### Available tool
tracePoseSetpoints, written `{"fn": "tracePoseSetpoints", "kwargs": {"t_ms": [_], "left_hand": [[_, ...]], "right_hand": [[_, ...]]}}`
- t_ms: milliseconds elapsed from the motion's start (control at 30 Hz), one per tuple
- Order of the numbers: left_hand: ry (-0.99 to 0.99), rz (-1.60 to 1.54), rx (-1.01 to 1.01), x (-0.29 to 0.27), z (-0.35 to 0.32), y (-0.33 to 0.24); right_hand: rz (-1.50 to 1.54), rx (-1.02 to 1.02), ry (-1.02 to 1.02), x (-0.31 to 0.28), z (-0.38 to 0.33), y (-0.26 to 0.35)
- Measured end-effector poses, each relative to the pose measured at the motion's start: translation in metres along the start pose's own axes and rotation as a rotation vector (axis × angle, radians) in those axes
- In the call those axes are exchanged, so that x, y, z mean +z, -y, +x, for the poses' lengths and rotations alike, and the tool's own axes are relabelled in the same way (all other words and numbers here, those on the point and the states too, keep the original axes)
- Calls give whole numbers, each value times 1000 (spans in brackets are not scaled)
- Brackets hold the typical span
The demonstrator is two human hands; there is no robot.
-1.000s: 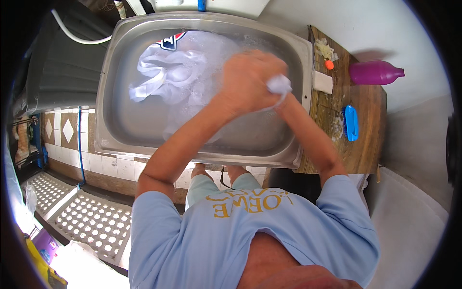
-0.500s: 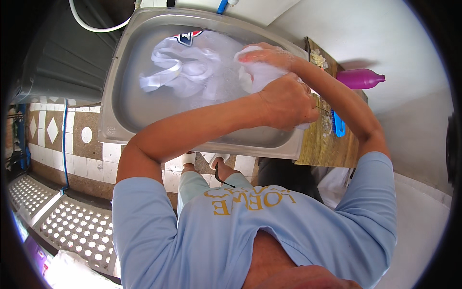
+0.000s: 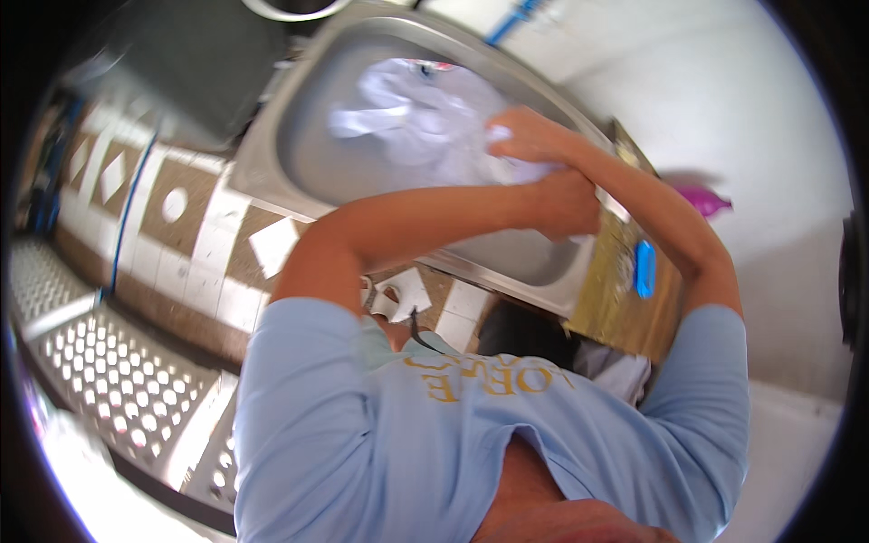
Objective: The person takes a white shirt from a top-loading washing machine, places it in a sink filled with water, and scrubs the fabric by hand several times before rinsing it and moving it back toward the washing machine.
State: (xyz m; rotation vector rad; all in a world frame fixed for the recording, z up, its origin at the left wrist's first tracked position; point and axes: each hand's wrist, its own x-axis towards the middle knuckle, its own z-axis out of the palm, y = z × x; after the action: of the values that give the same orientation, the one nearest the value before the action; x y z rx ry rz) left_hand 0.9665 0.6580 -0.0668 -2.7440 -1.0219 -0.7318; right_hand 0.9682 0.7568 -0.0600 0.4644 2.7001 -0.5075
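In the head view, a wet white cloth (image 3: 520, 170) is held over the right part of a metal basin (image 3: 262, 167), right of the frame's upper centre. The left hand (image 3: 568, 204) is clenched around its lower end, with a scrap of white showing beneath the fist. The right hand (image 3: 529, 136), farther up and to the left, grips the other end, white poking out by its curled fingers; blur hides the exact hold. Between the hands the cloth's long axis seems to slant from upper left to lower right — its folds are too smeared to say more.

Just left of it, a white garment (image 3: 407, 118) lies bunched in cloudy water, spread roughly from left to lower right, one strap-like end pointing to the left of the frame and a small dark-and-red patch at its top edge. Right of the basin — on a wooden board (image 3: 615, 312) — sits a blue brush (image 3: 644, 269), its long axis nearly upright in the frame. A purple bottle (image 3: 704, 200) points right, partly hidden behind the right forearm.
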Motion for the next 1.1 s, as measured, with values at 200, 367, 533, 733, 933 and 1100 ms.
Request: {"fn": "tracePoseSetpoints", "kwargs": {"t_ms": [200,367,533,733,933,1100], "left_hand": [[52,216,11,11,0,-25],[-176,-3,-34,-17,-54,-16],[-1016,-299,-500,-128,-199,-5],[-1472,-1043,-1291,-221,-407,6],[-1253,-215,-1524,-299,-602,22],[-1388,18,-1486,-402,-685,34]], "right_hand": [[10,47,0,14,-12,13],[436,182,-33,-2,10,37],[1240,18,-361,-67,38,125],[1333,-424,-659,-72,152,294],[1082,-653,-449,-44,264,424],[1362,-904,-114,-25,323,507]]}}
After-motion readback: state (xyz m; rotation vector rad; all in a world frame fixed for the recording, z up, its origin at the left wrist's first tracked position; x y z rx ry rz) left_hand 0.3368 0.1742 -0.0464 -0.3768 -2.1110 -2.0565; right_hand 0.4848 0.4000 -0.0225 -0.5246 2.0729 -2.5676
